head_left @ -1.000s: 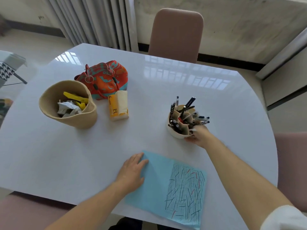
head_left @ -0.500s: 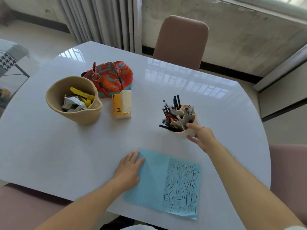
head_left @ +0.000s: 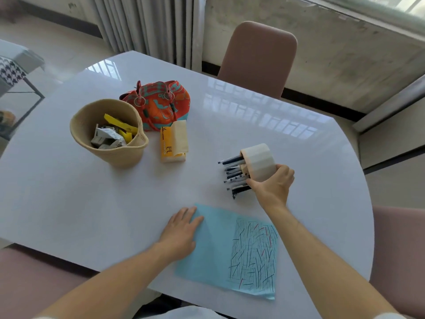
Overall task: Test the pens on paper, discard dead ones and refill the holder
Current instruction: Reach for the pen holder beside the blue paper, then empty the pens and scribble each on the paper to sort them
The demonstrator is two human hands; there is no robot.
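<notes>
Right hand [head_left: 272, 186] grips the pen holder [head_left: 258, 161] tipped on its side, pens [head_left: 233, 173] pointing left over the table [head_left: 92, 203], just beyond the blue paper [head_left: 216, 245] that the flat left hand [head_left: 181, 229] presses down.

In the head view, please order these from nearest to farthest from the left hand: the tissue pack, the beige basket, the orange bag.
From the left hand:
1. Tissue pack, straight beyond it, mid-table.
2. Beige basket, beyond and to its left.
3. Orange bag, behind both, toward the table's far side.
</notes>
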